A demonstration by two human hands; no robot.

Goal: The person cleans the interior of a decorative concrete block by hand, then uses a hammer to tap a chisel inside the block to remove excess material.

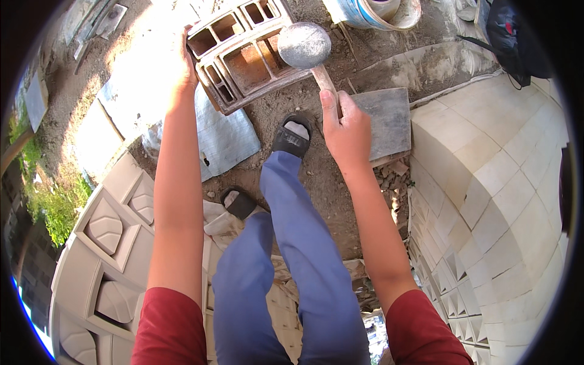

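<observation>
My right hand [348, 128] is closed round the pale handle of a mallet [304, 45] with a round grey head. The head overlaps the right part of a brown, box-like frame [246, 100] divided into several rectangular compartments. At the frame's left edge is my left hand [184, 64], its fingers closed on the side; strong glare washes out part of this hand. The frame is tilted, and its underside is hidden. Whether the mallet head touches the frame, I cannot tell.
A light blue sheet [228, 137] lies below the frame. Right of my feet sits a grey slab [386, 121]. A blue-and-white bucket [371, 15] stands at the far side, a dark bag [514, 42] at far right. Stacked patterned blocks [109, 243] and pale tiles [480, 164] flank me.
</observation>
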